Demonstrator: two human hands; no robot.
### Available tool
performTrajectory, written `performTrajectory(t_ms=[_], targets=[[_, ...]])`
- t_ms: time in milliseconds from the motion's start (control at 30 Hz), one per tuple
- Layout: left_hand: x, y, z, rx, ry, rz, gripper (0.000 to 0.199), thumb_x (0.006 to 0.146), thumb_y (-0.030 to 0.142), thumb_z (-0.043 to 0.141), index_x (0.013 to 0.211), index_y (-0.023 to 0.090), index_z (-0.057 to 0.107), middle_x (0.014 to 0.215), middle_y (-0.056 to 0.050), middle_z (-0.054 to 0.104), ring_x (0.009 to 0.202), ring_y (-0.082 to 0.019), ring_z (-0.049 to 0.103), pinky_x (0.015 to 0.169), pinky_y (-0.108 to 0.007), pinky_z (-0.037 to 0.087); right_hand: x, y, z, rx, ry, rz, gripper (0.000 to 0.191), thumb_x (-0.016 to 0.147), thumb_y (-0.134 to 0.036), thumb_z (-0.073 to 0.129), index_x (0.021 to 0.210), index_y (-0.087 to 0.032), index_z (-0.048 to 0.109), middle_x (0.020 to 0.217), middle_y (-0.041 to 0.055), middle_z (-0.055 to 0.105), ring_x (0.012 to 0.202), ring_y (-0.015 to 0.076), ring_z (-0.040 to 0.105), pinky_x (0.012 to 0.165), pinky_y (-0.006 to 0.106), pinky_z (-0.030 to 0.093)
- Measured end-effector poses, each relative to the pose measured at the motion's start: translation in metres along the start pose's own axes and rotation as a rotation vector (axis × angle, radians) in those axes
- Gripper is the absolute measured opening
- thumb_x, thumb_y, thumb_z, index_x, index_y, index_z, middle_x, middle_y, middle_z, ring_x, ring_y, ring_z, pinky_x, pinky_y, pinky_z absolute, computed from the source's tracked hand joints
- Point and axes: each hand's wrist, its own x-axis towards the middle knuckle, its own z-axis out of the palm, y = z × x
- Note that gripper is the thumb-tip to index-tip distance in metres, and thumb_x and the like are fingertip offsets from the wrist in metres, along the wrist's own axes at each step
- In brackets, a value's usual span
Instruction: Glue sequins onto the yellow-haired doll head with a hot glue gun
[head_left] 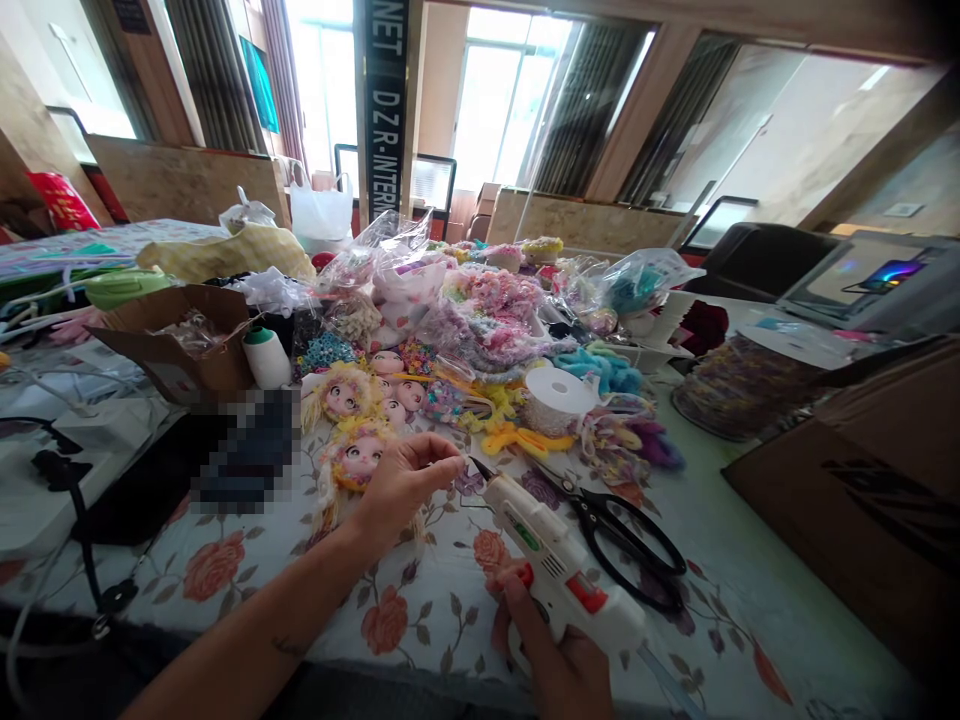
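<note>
A white hot glue gun [547, 535] with a black nozzle and red trigger is gripped in my right hand [555, 645], its tip pointing up and left. My left hand [405, 475] is pinched closed just left of the nozzle; whatever sits between thumb and finger is too small to make out. Partly behind that hand lies a doll face with yellow yarn hair [361, 455]. A second yellow-haired doll face [343, 398] rests above it, and several bare doll faces [405, 397] lie to its right. Black-handled scissors [630, 545] lie right of the glue gun.
A heap of fluffy pastel yarn [491, 315] and a white spool [561, 392] fill the middle. On the left stand an open cardboard box [176, 345], a thread cone [266, 357] and a power strip [112, 420] with cables. A large carton [847, 480] borders the right.
</note>
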Motion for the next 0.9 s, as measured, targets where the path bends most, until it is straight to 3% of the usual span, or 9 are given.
performTrajectory(t_ms=[100, 467, 667, 900], targets=[[0.0002, 0.0003, 0.0001, 0.002, 0.004, 0.003, 0.021, 0.066, 0.034, 0.073, 0.069, 0.015, 0.065, 0.064, 0.000, 0.055, 0.060, -0.009, 0.044, 0.056, -0.022, 0.036, 0.0002, 0.0005, -0.0016, 0.003, -0.017, 0.018, 0.049, 0.075, -0.057, 0.061, 0.045, -0.020, 0.051, 0.046, 0.0003, 0.054, 0.043, 0.0115, 0.046, 0.047, 0.024, 0.040], [-0.0015, 0.0015, 0.0004, 0.012, 0.005, 0.000, 0.022, 0.065, 0.036, 0.074, 0.068, 0.016, 0.065, 0.063, 0.000, 0.054, 0.058, -0.010, 0.044, 0.055, -0.023, 0.035, 0.0021, 0.0007, -0.0036, -0.074, -0.004, -0.019, 0.046, 0.074, -0.056, 0.063, 0.047, -0.019, 0.055, 0.047, 0.0007, 0.055, 0.046, 0.0134, 0.050, 0.053, 0.025, 0.044], [-0.0025, 0.0055, 0.0007, 0.034, -0.009, -0.009, 0.023, 0.068, 0.037, 0.073, 0.069, 0.015, 0.065, 0.065, 0.000, 0.054, 0.059, -0.010, 0.044, 0.056, -0.023, 0.037, 0.0009, -0.0022, -0.0039, -0.088, -0.003, 0.046, 0.051, 0.070, -0.060, 0.064, 0.041, -0.020, 0.054, 0.042, -0.0011, 0.048, 0.045, 0.0136, 0.050, 0.056, 0.026, 0.045], [-0.0019, 0.0037, 0.0009, 0.019, 0.009, 0.005, 0.023, 0.067, 0.036, 0.074, 0.068, 0.015, 0.065, 0.064, 0.000, 0.054, 0.059, -0.010, 0.044, 0.055, -0.022, 0.036, 0.0014, -0.0005, -0.0030, -0.100, 0.009, -0.020, 0.051, 0.073, -0.061, 0.061, 0.044, -0.019, 0.056, 0.044, -0.0001, 0.052, 0.045, 0.0141, 0.049, 0.059, 0.028, 0.047]])
